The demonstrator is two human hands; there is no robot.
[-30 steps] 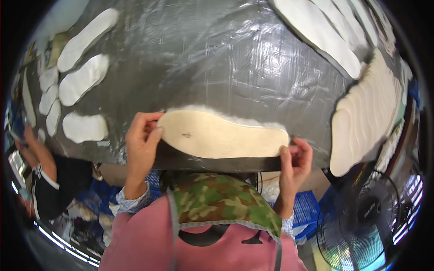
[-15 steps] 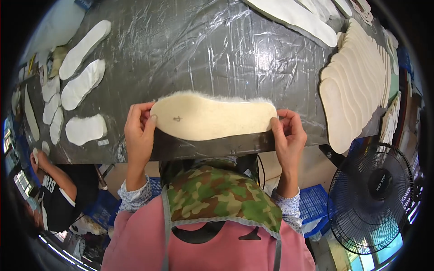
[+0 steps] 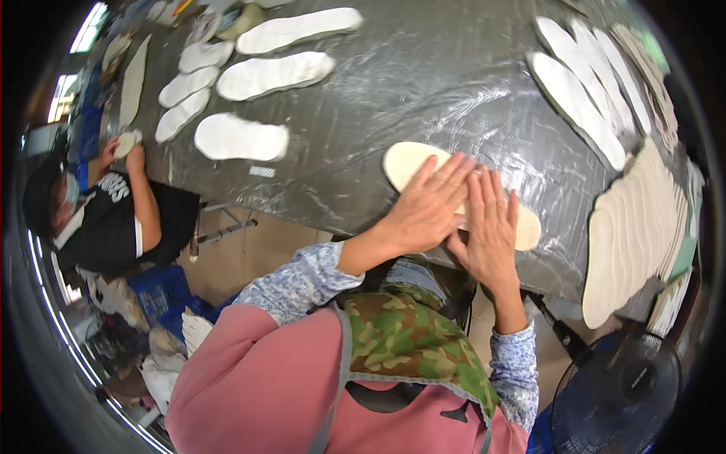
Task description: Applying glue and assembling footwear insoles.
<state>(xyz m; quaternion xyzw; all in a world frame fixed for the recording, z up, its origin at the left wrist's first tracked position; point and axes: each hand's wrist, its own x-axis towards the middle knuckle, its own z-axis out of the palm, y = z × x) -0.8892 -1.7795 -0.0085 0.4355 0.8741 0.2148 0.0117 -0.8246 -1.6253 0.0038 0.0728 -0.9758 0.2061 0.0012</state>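
A cream insole point(image 3: 404, 160) lies on the dark plastic-covered table near its front edge, its middle hidden under my hands. My left hand point(image 3: 429, 203) rests flat across it, fingers stretched toward the far right. Beside it, my right hand point(image 3: 488, 223) is also laid flat on the insole, fingers pointing away from me and the thumb out to the left. The two hands meet at the fingertips. Only the insole's rounded left end and its right end show past them.
A fanned row of cream insoles point(image 3: 631, 234) sits at the table's right edge, with several white insoles point(image 3: 576, 110) beyond it. More white fleecy insoles point(image 3: 276, 76) lie at the left. A black fan point(image 3: 616, 386) stands lower right. A co-worker point(image 3: 113, 204) at the left handles a small pale piece.
The insole has gone from being held by its two ends to lying on the table. Both hands have let go of the ends and moved together onto its middle. The view has turned.
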